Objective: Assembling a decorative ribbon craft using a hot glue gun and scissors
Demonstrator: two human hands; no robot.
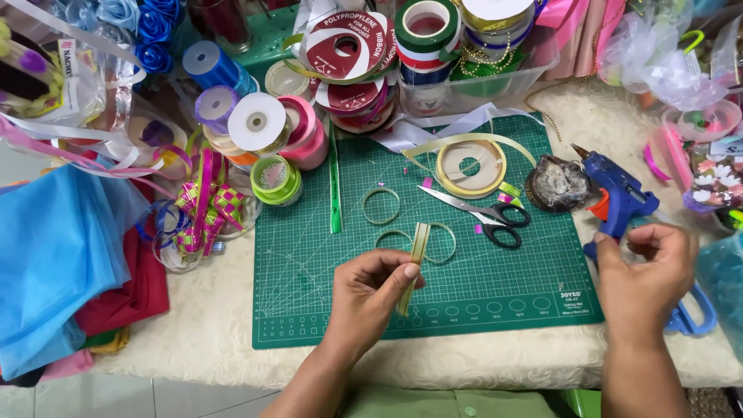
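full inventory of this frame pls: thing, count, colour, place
cutting mat: 1, green, table centre
folded ribbon strips: 1 bundle, pale green, pinched in left hand
ribbon loops: 3, pale green, on mat
scissors: 1, black handles, on mat
flat ribbon reel: 1, pale yellow, top of mat
glue gun: 1, blue, right of mat
glue-crusted dish: 1, dark, beside glue gun
ribbon spools: many, mixed colours, upper left
clear bin: 1, holds spools, top centre
blue fabric: 1, far left
left hand: holds strips
right hand: by glue gun handle
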